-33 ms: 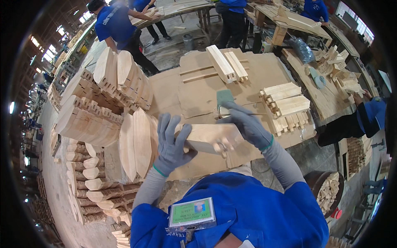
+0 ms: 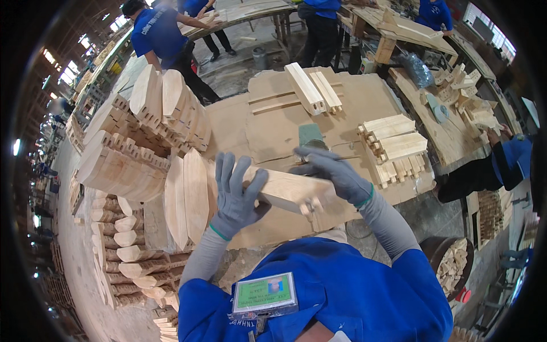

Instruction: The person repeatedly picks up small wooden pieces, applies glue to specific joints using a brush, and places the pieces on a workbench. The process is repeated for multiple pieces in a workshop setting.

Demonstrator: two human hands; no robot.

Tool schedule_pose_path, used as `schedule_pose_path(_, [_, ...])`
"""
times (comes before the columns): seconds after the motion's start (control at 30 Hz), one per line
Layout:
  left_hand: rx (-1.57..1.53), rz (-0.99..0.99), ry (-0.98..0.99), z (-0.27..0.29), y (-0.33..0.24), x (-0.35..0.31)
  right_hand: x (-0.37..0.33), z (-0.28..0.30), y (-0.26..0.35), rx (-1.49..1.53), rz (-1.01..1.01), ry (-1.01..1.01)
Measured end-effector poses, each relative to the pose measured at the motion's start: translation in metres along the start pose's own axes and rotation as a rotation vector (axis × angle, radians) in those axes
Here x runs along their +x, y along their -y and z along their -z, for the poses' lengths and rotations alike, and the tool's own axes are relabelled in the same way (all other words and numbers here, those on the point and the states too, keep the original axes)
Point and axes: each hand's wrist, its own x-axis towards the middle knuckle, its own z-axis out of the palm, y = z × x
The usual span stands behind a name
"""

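Observation:
My gloved left hand (image 2: pixel 238 191) is closed round one end of a pale wooden block (image 2: pixel 288 188), holding it up over the cardboard in front of me. The block's other end, with short tenon-like pegs, is blurred. Beside that end is my gloved right hand (image 2: pixel 336 175), its fingers bent and smeared by motion; whether it grips anything cannot be made out. Just beyond it lies a green pad-like thing (image 2: pixel 310 134), partly hidden by the fingers. Left of my left hand stand pointed wooden boards (image 2: pixel 195 196).
Stacked slotted wooden pieces (image 2: pixel 122 165) rise at the left. On the cardboard (image 2: pixel 228 122) lie long wooden bars (image 2: pixel 305 85) and a pile of tenoned pieces (image 2: pixel 393 142). A barrel of offcuts (image 2: pixel 453 262) stands at lower right. Co-workers in blue work around.
The block's pegged end has shifted slightly and tilted down. My right hand has moved a little to the left along the block.

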Motion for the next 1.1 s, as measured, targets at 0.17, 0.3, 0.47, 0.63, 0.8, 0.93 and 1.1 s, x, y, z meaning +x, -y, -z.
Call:
schedule_pose_path(0.17, [0.219,-0.054,-0.064,-0.008,0.012,0.008,0.007,-0.031,0.019,-0.064,-0.108,0.236])
schedule_pose_path(0.3, [-0.679,0.814,-0.316,-0.023,0.020,-0.001,0.000,-0.027,0.015,0.006,-0.040,0.129])
schedule_pose_path(0.47, [-1.911,1.174,-0.394,-0.034,0.023,0.032,0.008,-0.034,-0.024,-0.117,0.100,0.112])
schedule_pose_path(0.63, [-1.655,1.162,-0.455,-0.034,0.013,0.021,-0.007,-0.014,-0.058,-0.455,0.156,0.086])
schedule_pose_path(0.8, [-1.033,1.095,-0.249,-0.012,0.008,0.005,-0.029,0.057,-0.026,-0.032,0.077,-0.300])
schedule_pose_path(0.93, [-0.438,0.943,0.181,-0.005,-0.011,-0.004,-0.020,0.079,-0.042,-0.116,0.030,-0.472])
schedule_pose_path(1.1, [-0.327,0.860,0.280,-0.006,-0.027,-0.015,0.010,0.087,-0.087,-0.320,0.095,-0.589])
